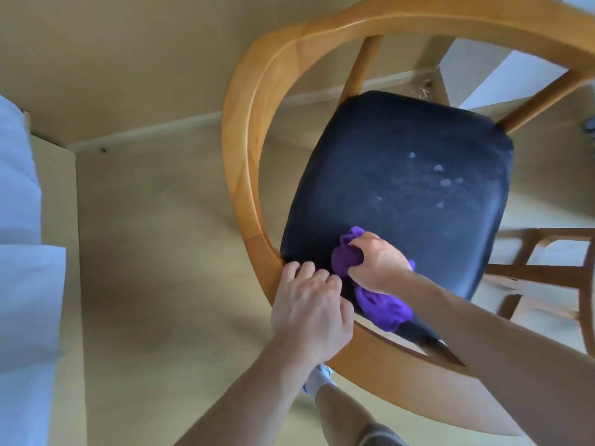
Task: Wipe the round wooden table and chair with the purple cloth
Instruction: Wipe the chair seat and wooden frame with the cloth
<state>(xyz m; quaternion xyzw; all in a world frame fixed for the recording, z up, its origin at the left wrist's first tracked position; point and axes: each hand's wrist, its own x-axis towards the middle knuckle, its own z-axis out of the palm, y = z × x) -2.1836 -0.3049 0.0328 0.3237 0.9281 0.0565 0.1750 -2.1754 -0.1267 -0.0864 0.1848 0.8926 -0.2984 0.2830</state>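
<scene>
Nearest to me, at 6 o'clock, I see a bare leg and a white sock (317, 378) on the beige floor (161, 252). Just above, my left hand (310, 309) rests on the chair (244, 146) where its curved wooden rail meets the seat's near corner, fingers curled over the edge, gripping it. Beside it, toward 3 o'clock, my right hand (378, 260) clenches the bunched purple cloth (380, 304), pressed against the dark seat cushion (402, 175). Part of the cloth trails toward me under the wrist. Farther out, at about 1 o'clock on the cushion, pale specks (441, 175) show. At 9 o'clock lies white bedding (22, 220).
</scene>
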